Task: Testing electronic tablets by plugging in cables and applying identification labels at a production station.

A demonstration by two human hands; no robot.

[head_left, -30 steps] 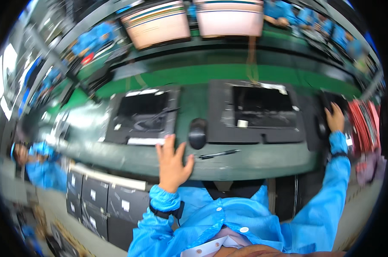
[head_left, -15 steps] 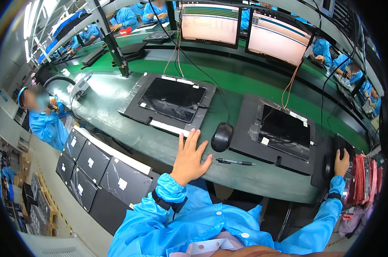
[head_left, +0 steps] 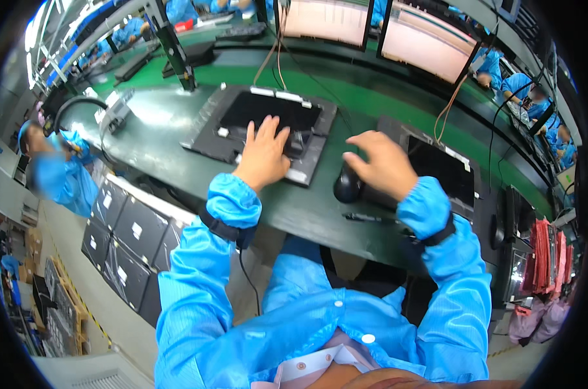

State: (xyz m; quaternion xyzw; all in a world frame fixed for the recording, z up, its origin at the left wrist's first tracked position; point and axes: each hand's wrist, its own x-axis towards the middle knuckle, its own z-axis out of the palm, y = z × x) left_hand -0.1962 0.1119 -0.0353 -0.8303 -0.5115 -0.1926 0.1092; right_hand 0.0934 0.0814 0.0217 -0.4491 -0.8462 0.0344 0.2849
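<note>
My left hand (head_left: pixel 263 155) is over the lower part of the left black tablet screen (head_left: pixel 261 109), fingers stretched and spread, holding nothing. I cannot tell whether its fingertips touch the glass. That screen lies on a dark pad (head_left: pixel 206 133) with white and silvery tape round its edges. My right hand (head_left: pixel 386 167), slightly blurred, hovers by the near-left corner of the right pad, thumb apart from the fingers and nothing in them. Below its thumb sits a black computer mouse (head_left: pixel 348 186). The second black tablet screen (head_left: pixel 440 170) lies on the right pad, partly hidden by my hand.
A pen (head_left: pixel 365 217) lies near the green bench's (head_left: pixel 294 211) front edge. Two monitors (head_left: pixel 427 42) stand behind, with cables hanging down. Left are boxed black panels (head_left: pixel 138 233) and a seated co-worker (head_left: pixel 60 175). Red bundles (head_left: pixel 543 259) hang at the right.
My left hand has moved forward from the bench edge onto the left screen. My right hand has left the dark object at the far right and come across to the mouse. The view has shifted slightly.
</note>
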